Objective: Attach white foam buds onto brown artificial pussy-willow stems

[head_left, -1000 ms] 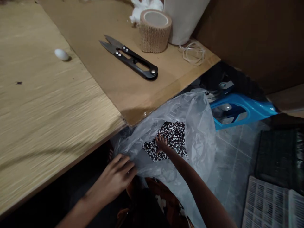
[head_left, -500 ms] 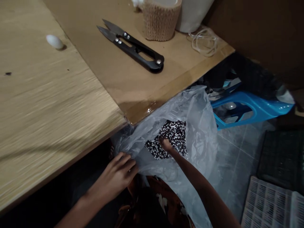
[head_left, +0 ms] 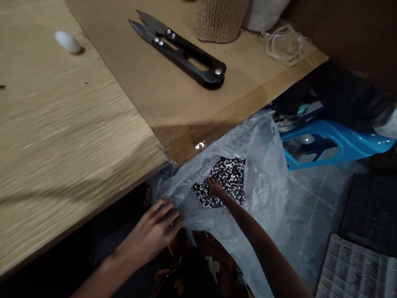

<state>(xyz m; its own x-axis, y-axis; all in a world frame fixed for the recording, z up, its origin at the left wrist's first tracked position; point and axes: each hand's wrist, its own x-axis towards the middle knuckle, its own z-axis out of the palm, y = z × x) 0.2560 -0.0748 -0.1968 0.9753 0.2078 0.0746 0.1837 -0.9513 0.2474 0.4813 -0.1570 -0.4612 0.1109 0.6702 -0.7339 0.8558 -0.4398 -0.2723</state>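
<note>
A large clear plastic bag stands open below the table's corner, filled with small black and white beads. My right hand reaches down into the bag and rests on the beads with its fingers spread. My left hand grips the near rim of the bag, fingers curled over the plastic, holding the mouth open.
On the wooden table lie black thread snips, a white oval bead, a knitted tan roll and a coil of clear cord. A blue plastic stool and white crates are on the floor.
The view has shifted, so the table things sit higher in the picture. My right hand moved slightly among the beads and its fingers opened again; my left hand stays on the rim.
</note>
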